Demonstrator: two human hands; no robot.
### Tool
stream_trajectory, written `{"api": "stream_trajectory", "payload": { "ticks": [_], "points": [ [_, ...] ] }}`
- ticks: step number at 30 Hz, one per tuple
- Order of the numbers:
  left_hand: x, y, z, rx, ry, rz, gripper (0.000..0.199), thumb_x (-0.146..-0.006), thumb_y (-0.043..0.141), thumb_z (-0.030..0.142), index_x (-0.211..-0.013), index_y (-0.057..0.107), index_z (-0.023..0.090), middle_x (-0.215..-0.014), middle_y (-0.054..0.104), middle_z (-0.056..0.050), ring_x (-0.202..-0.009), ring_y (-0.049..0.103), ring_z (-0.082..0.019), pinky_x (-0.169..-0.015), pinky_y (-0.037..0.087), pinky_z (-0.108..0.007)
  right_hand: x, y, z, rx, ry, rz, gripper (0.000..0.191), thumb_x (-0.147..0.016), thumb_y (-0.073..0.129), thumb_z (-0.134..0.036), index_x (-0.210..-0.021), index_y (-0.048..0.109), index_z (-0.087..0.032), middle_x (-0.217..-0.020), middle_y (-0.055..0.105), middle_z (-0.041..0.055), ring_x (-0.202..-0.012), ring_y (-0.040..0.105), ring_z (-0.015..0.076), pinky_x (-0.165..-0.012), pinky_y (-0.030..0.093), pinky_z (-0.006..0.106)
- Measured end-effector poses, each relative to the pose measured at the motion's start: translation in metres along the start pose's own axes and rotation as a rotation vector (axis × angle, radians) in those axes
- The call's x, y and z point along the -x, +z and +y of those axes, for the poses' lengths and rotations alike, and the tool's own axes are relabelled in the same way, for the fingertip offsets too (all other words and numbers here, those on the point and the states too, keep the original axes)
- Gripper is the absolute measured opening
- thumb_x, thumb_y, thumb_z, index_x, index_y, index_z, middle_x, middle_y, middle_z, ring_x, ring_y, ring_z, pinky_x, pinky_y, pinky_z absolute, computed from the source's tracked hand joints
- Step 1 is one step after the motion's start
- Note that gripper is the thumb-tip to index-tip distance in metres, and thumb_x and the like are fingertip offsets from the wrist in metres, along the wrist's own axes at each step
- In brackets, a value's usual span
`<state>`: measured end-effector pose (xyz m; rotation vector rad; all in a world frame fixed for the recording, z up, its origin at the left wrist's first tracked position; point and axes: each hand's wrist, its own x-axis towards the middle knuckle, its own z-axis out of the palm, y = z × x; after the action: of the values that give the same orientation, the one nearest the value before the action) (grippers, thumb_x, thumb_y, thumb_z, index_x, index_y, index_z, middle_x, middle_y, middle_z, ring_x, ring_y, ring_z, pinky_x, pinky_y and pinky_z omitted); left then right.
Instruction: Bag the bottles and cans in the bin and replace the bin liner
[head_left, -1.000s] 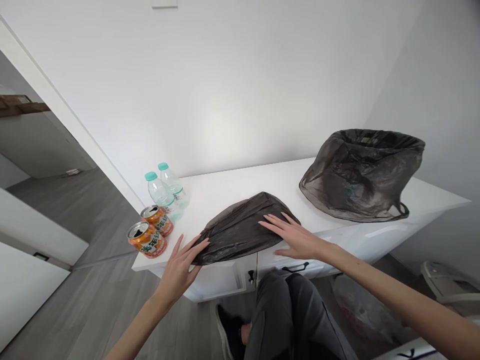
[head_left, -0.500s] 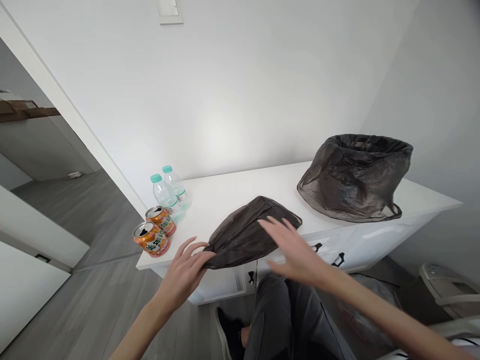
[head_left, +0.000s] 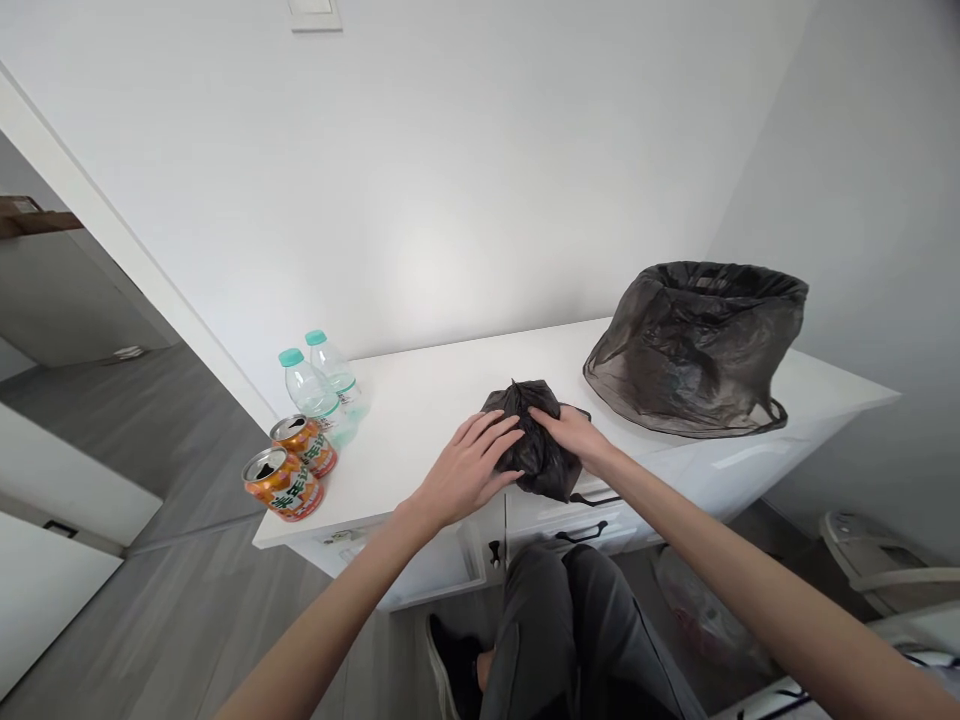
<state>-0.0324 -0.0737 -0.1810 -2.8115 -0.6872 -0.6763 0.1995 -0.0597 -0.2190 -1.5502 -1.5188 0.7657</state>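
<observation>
A thin black plastic bag [head_left: 541, 455] is bunched into a crumpled bundle at the front edge of the white cabinet top. From the left, my left hand [head_left: 472, 465] closes its bent fingers over the bundle. My right hand [head_left: 576, 437] grips the other side, its thumb on top and the rest of its fingers mostly hidden by the plastic. A second black bag [head_left: 697, 350] stands puffed up with its mouth open on the right part of the top. To the left are two orange drink cans [head_left: 289, 488] with opened tops and two clear bottles [head_left: 307, 390] with teal caps.
The white cabinet top [head_left: 420, 400] runs along the wall. Black handles [head_left: 581, 532] stick out from the cabinet front below my hands. A pale plastic chair or stool [head_left: 885, 560] stands at the lower right. A doorway opens on the left.
The bag between my hands has gone from spread flat to a compact bundle. My left hand moved right and inward with it; my right hand came down onto it and gripped.
</observation>
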Motion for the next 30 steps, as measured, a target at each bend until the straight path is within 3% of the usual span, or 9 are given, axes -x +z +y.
{"api": "stream_trajectory", "payload": {
  "ticks": [4,7,12,14,17,20,24,27,30],
  "points": [
    [-0.01,0.048,-0.019,0.048,-0.091,-0.214,0.059,-0.109,0.038,0.054,-0.159,0.042,0.024,-0.167,0.043,-0.009,-0.159,0.03,-0.029,-0.13,0.028,-0.055,-0.03,-0.015,0.013,0.264,0.081,0.12,0.053,-0.096,0.055,-0.038,-0.144,0.06,-0.015,-0.128,0.073,0.0167,-0.121,0.068,0.0334,-0.105,0.052,0.045],
    [-0.009,0.072,-0.03,0.062,-0.14,-0.289,0.061,-0.11,0.031,0.056,-0.16,0.043,0.023,-0.168,0.04,-0.008,-0.16,0.026,-0.03,-0.131,0.024,-0.055,-0.019,-0.015,0.015,0.411,-0.188,0.194,0.061,-0.098,0.051,-0.037,-0.155,0.047,-0.015,-0.149,0.059,0.0191,-0.139,0.055,0.0341,-0.118,0.042,0.051],
    [-0.004,0.091,-0.039,0.132,-0.151,-0.352,0.065,-0.109,0.029,0.059,-0.165,0.032,0.027,-0.173,0.031,-0.005,-0.162,0.021,-0.028,-0.131,0.021,-0.052,0.028,-0.009,0.029,0.581,-0.595,-0.157,0.074,-0.098,0.055,-0.054,-0.163,0.036,-0.022,-0.163,0.047,0.0135,-0.154,0.039,0.0326,-0.129,0.026,0.056],
    [-0.001,0.09,-0.042,0.15,-0.147,-0.356,0.068,-0.108,0.031,0.062,-0.167,0.028,0.029,-0.173,0.028,-0.005,-0.162,0.02,-0.027,-0.132,0.021,-0.05,0.036,-0.014,0.043,0.641,-0.592,-0.266,0.083,-0.096,0.06,-0.054,-0.166,0.031,-0.021,-0.168,0.04,0.0146,-0.157,0.034,0.0342,-0.128,0.025,0.06],
    [0.006,0.081,-0.045,0.152,-0.121,-0.341,0.079,-0.101,0.043,0.07,-0.166,0.029,0.028,-0.171,0.033,-0.008,-0.16,0.028,-0.028,-0.13,0.024,-0.049,0.035,-0.029,0.062,0.652,-0.578,-0.345,0.078,-0.091,0.064,-0.03,-0.164,0.036,-0.021,-0.171,0.033,0.0129,-0.159,0.029,0.0316,-0.129,0.026,0.059],
    [0.015,0.064,-0.044,0.166,-0.09,-0.309,0.077,-0.098,0.052,0.07,-0.162,0.039,0.028,-0.162,0.05,-0.01,-0.151,0.046,-0.029,-0.124,0.035,-0.047,0.034,-0.047,0.067,0.535,-0.577,-0.396,0.073,-0.085,0.058,-0.011,-0.156,0.05,-0.024,-0.167,0.043,0.0076,-0.156,0.037,0.027,-0.129,0.028,0.053],
    [0.018,0.04,-0.037,0.203,-0.177,-0.288,0.045,-0.107,0.042,0.054,-0.136,0.065,0.028,-0.121,0.078,-0.008,-0.112,0.073,-0.026,-0.099,0.052,-0.041,0.039,-0.056,0.061,0.317,-0.433,-0.353,0.041,-0.098,0.046,-0.022,-0.132,0.068,-0.027,-0.131,0.075,0.0047,-0.121,0.069,0.0276,-0.103,0.053,0.041],
    [0.007,0.028,-0.033,0.184,-0.315,-0.275,0.043,-0.108,0.039,0.054,-0.123,0.069,0.027,-0.096,0.08,-0.005,-0.085,0.076,-0.025,-0.077,0.056,-0.036,0.033,-0.047,0.059,0.257,-0.3,-0.236,0.034,-0.104,0.043,-0.039,-0.119,0.071,-0.026,-0.101,0.08,0.0039,-0.09,0.074,0.0277,-0.079,0.055,0.036],
    [-0.011,0.023,-0.03,0.054,-0.422,-0.213,0.039,-0.107,0.043,0.047,-0.133,0.062,0.025,-0.1,0.08,-0.007,-0.088,0.076,-0.027,-0.076,0.057,-0.037,0.015,-0.032,0.06,0.285,-0.214,-0.086,0.033,-0.103,0.047,-0.041,-0.126,0.066,-0.026,-0.106,0.079,0.0059,-0.098,0.073,0.0295,-0.083,0.053,0.036]
  ]
}}
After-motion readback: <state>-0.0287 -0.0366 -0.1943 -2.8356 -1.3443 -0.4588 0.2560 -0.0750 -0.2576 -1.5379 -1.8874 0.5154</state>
